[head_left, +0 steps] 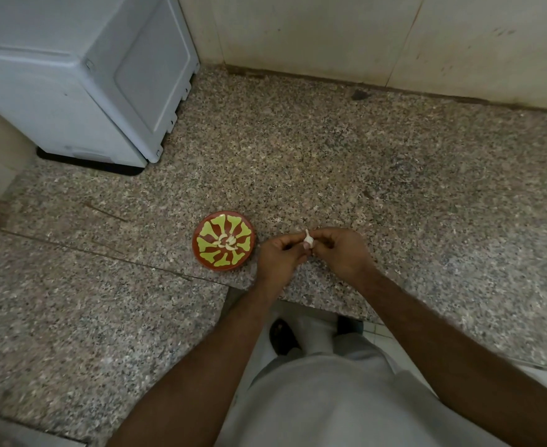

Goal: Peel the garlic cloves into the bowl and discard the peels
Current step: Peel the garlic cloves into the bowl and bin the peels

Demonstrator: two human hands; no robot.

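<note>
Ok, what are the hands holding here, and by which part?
A garlic clove, still in its skin, pinched between the fingertips of the left hand and right hand. The grip is round its lower body; the pointed tip sticks up free.

The speckled stone counter [378,175] lies open behind and right of both hands. A patterned bowl [206,230] sits just left of them. A grey appliance [82,75] blocks the far-left corner, against the wall [330,33].
</note>
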